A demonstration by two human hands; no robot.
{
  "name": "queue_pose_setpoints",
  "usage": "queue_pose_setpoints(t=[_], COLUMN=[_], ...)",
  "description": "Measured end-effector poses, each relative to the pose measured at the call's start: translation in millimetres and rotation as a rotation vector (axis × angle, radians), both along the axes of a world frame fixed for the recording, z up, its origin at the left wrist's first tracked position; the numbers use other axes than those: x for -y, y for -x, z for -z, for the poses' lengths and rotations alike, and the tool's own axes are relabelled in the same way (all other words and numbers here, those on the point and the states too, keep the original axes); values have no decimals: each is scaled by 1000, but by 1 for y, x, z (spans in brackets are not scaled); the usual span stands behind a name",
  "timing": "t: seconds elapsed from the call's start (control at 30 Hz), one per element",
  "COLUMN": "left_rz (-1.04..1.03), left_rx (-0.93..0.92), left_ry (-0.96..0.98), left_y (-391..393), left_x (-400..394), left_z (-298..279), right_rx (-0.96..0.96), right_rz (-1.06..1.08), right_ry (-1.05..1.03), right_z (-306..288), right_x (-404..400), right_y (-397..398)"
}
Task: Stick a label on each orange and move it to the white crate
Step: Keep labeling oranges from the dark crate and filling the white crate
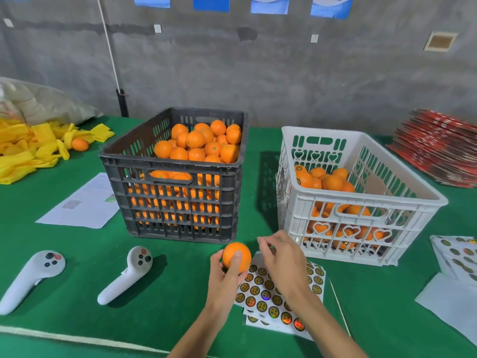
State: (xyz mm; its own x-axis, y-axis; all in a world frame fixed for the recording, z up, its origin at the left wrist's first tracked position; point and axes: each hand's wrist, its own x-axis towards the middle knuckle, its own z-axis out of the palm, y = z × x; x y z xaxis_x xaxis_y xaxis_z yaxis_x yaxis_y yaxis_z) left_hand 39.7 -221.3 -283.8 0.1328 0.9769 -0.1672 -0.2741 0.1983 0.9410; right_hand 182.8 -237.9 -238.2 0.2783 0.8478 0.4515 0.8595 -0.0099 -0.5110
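Observation:
My left hand (224,273) grips an orange (236,256) just above the green table, in front of the black crate (175,208). That crate is heaped with oranges. My right hand (281,257) hovers right of the held orange, above the label sheet (268,298), fingertips curled together; whether they pinch a label is hidden. The white crate (361,202) at the right holds several oranges, some with round labels showing.
Two white controllers (31,277) (126,275) lie at the front left. A paper sheet (80,205) lies left of the black crate, with yellow net sleeves (31,151) and a loose orange (80,144) beyond. More label sheets (456,257) and red cartons (438,146) lie at the right.

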Motion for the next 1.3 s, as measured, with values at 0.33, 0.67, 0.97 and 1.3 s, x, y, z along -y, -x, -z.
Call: queue_pose_setpoints(t=[0.33, 0.67, 0.97, 1.3], left_rz=[71, 245, 195, 103], left_rx=[199, -363, -618, -1201], left_ry=[-137, -635, -1005, -720], left_y=[-20, -57, -24, 72], left_x=[-25, -66, -107, -202], left_z=[-90, -174, -230, -238], right_rx=[273, 219, 262, 175], right_rz=[-108, 27, 364, 32], right_ry=[-287, -331, -105, -154], right_z=[-60, -126, -143, -166], right_x=[8, -11, -22, -58], right_y=[11, -45, -118, -88])
